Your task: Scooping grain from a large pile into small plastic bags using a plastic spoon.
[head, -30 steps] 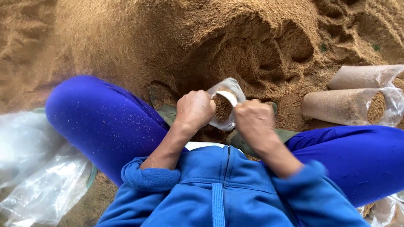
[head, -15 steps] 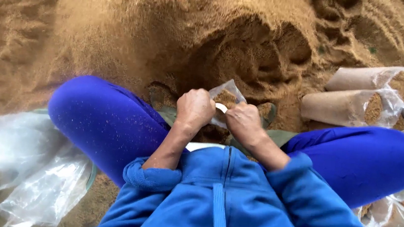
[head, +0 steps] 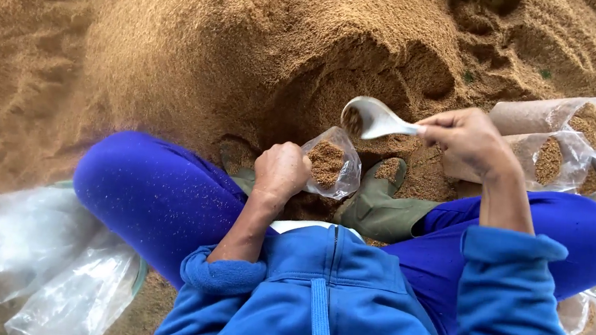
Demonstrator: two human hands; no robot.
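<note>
Half the bag (head: 329, 165) behind left hand (head: 280, 173)

One head-worn camera looks steeply down from close above the person's lap. The sawdust heap (head: 264, 62) fills the frame toward 12 o'clock, the blue jacket (head: 328, 309) at 6 o'clock.

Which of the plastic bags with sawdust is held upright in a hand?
The small clear bag in the left hand, mouth up. The filled bags at the right lie on their sides, untouched.
</note>
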